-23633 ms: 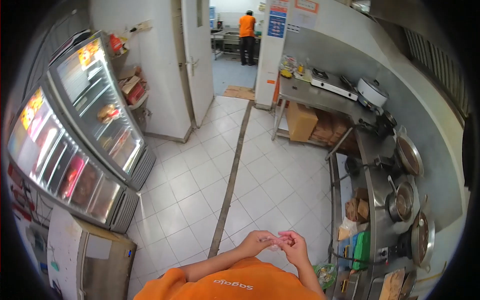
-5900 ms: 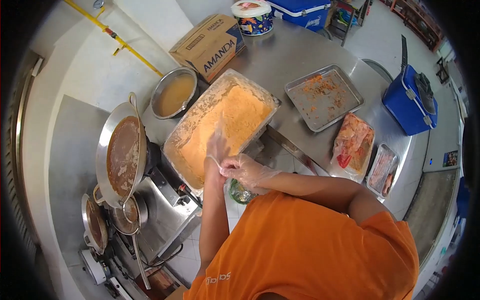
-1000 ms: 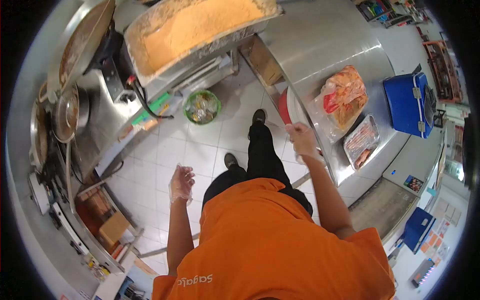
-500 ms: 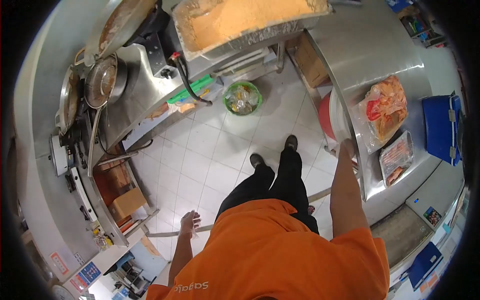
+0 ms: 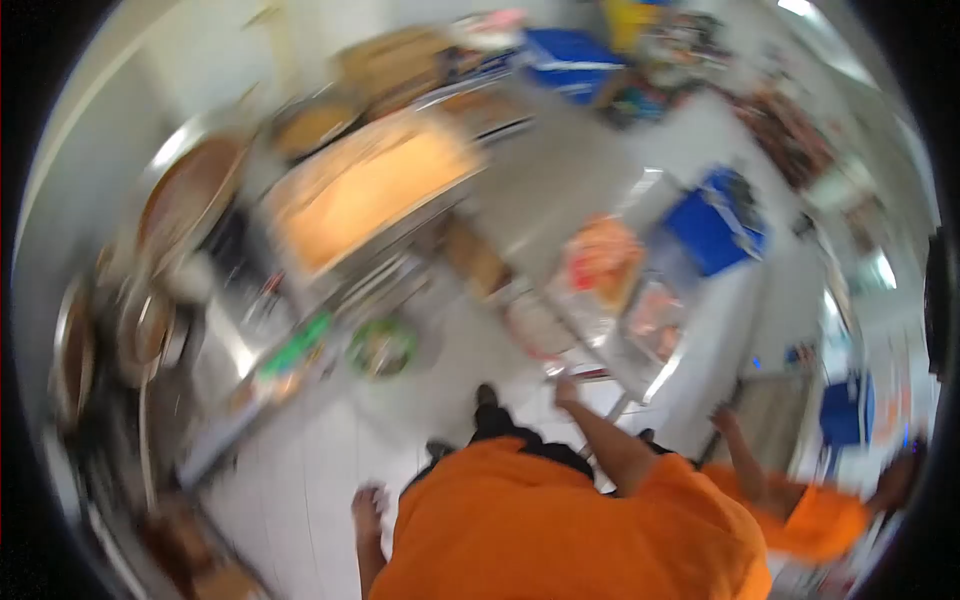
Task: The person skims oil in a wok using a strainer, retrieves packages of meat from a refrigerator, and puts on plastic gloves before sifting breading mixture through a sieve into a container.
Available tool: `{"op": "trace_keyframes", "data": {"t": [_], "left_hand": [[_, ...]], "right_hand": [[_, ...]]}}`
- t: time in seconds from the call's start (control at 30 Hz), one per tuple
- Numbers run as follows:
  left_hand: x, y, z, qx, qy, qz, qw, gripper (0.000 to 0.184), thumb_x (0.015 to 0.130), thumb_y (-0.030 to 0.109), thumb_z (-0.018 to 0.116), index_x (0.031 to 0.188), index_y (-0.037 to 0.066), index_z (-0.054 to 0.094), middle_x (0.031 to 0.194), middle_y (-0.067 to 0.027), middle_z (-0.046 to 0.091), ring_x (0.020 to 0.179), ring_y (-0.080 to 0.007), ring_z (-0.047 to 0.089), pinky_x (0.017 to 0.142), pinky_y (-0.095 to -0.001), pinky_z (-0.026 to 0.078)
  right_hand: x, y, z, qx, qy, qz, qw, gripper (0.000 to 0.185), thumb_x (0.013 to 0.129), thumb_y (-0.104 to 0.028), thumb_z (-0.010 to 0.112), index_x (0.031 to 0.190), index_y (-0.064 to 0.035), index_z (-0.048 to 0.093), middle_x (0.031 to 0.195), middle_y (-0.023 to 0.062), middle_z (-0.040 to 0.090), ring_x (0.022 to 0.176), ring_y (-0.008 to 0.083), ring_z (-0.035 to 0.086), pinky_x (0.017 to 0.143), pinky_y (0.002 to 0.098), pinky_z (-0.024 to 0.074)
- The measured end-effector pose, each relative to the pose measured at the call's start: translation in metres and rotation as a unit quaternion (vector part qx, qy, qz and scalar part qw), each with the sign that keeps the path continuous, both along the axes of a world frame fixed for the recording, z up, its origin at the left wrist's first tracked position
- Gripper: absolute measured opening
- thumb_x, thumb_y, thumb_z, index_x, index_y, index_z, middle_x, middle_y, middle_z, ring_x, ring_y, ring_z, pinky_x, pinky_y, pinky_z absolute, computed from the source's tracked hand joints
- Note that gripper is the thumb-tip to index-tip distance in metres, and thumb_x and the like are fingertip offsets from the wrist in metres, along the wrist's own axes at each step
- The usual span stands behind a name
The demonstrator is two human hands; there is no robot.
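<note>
My left hand [image 5: 369, 505] hangs low over the floor tiles with its loosely curled fingers apart and nothing visible in it. By the table's lower front corner is my right hand [image 5: 567, 390], close to a pale round container [image 5: 535, 325] under the tabletop; blur hides its fingers and any grip. On the steel table [image 5: 560, 180], a bag of orange-coated food [image 5: 605, 260] lies beside a tray of wrapped meat [image 5: 655, 320]. A large tray of orange powder [image 5: 375, 195] stands farther left.
A co-worker in orange [image 5: 820, 520] is close on my right, one arm reaching forward. A green basket [image 5: 382, 348] sits on the floor. Woks [image 5: 195, 195] line the left counter; a blue cooler [image 5: 715, 225] stands behind the meat tray.
The view has swung and blurred, bringing the table's far end and a co-worker into sight. My right hand, earlier partly hidden at the table edge, now shows beside it.
</note>
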State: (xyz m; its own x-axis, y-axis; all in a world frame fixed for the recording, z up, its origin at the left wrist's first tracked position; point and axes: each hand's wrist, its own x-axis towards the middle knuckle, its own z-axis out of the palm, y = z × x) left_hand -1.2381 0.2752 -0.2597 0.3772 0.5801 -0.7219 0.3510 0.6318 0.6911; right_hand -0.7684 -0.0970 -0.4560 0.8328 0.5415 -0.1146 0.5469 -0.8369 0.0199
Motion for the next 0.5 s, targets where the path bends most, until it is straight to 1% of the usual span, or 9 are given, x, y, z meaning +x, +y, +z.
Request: {"op": "trace_keyframes", "data": {"t": [0.07,0.1,0.13,0.17,0.2,0.23,0.3,0.37,0.5], "left_hand": [[0.011,0.025,-0.012,-0.045,-0.010,0.009,0.999,0.031,0.090,0.035,0.056,0.100,0.006,0.060,0.101,-0.0075,0.064,0.083,-0.0179,0.062,0.062,-0.0268,0.047],[0.014,0.036,-0.033,-0.009,0.034,-0.052,0.998,0.030,0.090,0.033,0.057,0.102,0.006,0.060,0.101,-0.0085,0.065,0.084,-0.0194,0.062,0.063,-0.0297,0.048],[0.008,0.042,-0.033,0.033,0.090,-0.094,0.991,0.028,0.090,0.030,0.058,0.103,0.005,0.060,0.101,-0.0095,0.065,0.086,-0.0209,0.062,0.065,-0.0326,0.049],[-0.014,0.046,-0.053,0.081,0.031,-0.135,0.987,0.033,0.089,0.032,0.059,0.107,0.004,0.060,0.102,-0.0115,0.065,0.089,-0.0248,0.063,0.072,-0.0372,0.050],[-0.046,0.060,-0.073,0.127,-0.013,-0.173,0.977,0.037,0.088,0.033,0.061,0.110,0.003,0.060,0.104,-0.0135,0.065,0.093,-0.0287,0.063,0.079,-0.0417,0.051],[-0.056,0.074,-0.092,0.003,0.019,-0.060,0.998,0.046,0.089,0.039,0.059,0.114,0.000,0.058,0.109,-0.0150,0.064,0.098,-0.0307,0.063,0.083,-0.0426,0.051],[-0.047,0.081,-0.040,-0.006,0.083,-0.121,0.989,0.048,0.093,0.040,0.055,0.117,-0.001,0.056,0.111,-0.0147,0.064,0.104,-0.0310,0.061,0.086,-0.0453,0.049],[-0.023,0.074,0.013,0.043,0.156,-0.114,0.980,0.051,0.094,0.045,0.052,0.119,0.000,0.056,0.113,-0.0141,0.064,0.105,-0.0302,0.060,0.087,-0.0458,0.048],[-0.021,0.083,0.008,0.017,0.109,-0.063,0.992,0.052,0.095,0.048,0.049,0.117,0.001,0.056,0.114,-0.0139,0.064,0.105,-0.0296,0.059,0.084,-0.0442,0.048]], "right_hand": [[-0.002,0.059,0.096,-0.147,0.229,-0.036,0.962,0.037,0.090,-0.018,0.049,0.120,-0.0006,0.061,0.115,0.0181,0.064,0.116,0.0347,0.055,0.095,0.0459,0.0469],[-0.017,0.072,0.126,0.082,0.229,-0.247,0.938,0.036,0.091,-0.018,0.047,0.119,-0.0002,0.061,0.120,0.0216,0.061,0.112,0.0379,0.056,0.094,0.0484,0.0470],[-0.004,0.062,0.044,0.021,0.180,-0.151,0.972,0.033,0.092,-0.019,0.046,0.116,-0.0003,0.061,0.119,0.0242,0.060,0.107,0.0396,0.059,0.091,0.0495,0.0482],[0.001,0.067,0.033,-0.038,0.113,-0.057,0.991,0.031,0.094,-0.020,0.045,0.112,-0.0004,0.061,0.119,0.0267,0.059,0.102,0.0413,0.061,0.088,0.0507,0.0495],[-0.009,0.053,0.021,0.037,0.214,-0.159,0.963,0.032,0.096,-0.020,0.043,0.113,0.0002,0.061,0.122,0.0290,0.055,0.099,0.0430,0.062,0.087,0.0510,0.0501],[-0.027,0.056,0.083,0.110,0.287,-0.268,0.913,0.033,0.098,-0.021,0.041,0.114,0.0008,0.060,0.125,0.0313,0.052,0.096,0.0447,0.062,0.086,0.0513,0.0507],[-0.058,0.046,0.136,0.064,0.227,-0.183,0.954,0.036,0.102,-0.025,0.038,0.113,0.0024,0.059,0.119,0.0301,0.057,0.093,0.0441,0.064,0.082,0.0517,0.0518],[-0.086,0.045,0.157,0.116,0.228,-0.236,0.937,0.041,0.101,-0.033,0.040,0.109,0.0014,0.060,0.109,0.0290,0.061,0.094,0.0433,0.064,0.083,0.0506,0.0517],[-0.084,0.069,0.194,0.258,0.286,-0.234,0.893,0.049,0.099,-0.045,0.045,0.102,0.0012,0.061,0.104,0.0293,0.064,0.099,0.0451,0.062,0.086,0.0500,0.0492]]}}
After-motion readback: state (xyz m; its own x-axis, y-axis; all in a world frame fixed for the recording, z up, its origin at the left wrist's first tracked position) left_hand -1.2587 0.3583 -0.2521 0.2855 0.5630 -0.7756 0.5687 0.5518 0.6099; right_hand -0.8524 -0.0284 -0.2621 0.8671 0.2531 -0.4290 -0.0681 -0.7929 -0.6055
